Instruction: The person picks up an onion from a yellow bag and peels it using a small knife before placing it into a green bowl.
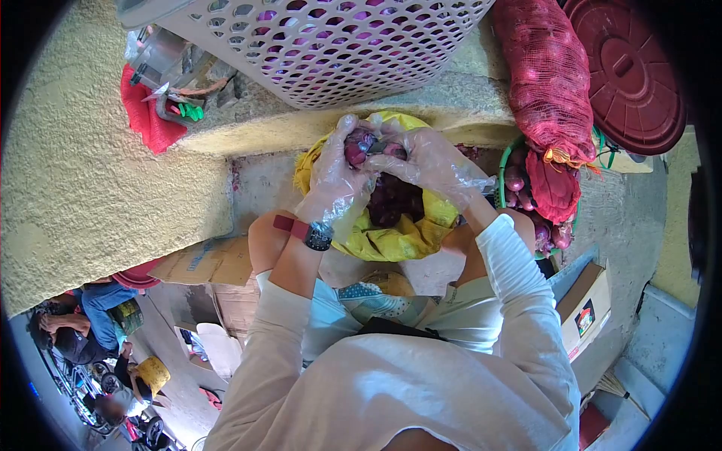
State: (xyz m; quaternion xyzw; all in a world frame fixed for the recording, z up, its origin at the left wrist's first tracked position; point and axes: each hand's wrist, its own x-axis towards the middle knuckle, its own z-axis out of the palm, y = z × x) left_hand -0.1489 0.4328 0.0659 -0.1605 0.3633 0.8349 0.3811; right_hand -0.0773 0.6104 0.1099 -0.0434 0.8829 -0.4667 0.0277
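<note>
Both my hands wear clear plastic gloves and meet above a yellow sack (376, 244). My left hand (331, 171) is closed around a red onion (359, 146). Close against it, my right hand (438, 161) has its fingers and thumb closed on another purplish red onion (395, 151), partly covered by the glove. A small dark grey patch shows between the two; I cannot make out what it is. Below the hands, the sack's opening shows a heap of dark red onions (395, 201).
A white perforated basket (361, 68) of onions stands on the ledge ahead. A red mesh sack (545, 75) and a green-rimmed basket (502, 177) of onions are on the right, beside a dark red lid (628, 71). Other people (105, 319) are at lower left.
</note>
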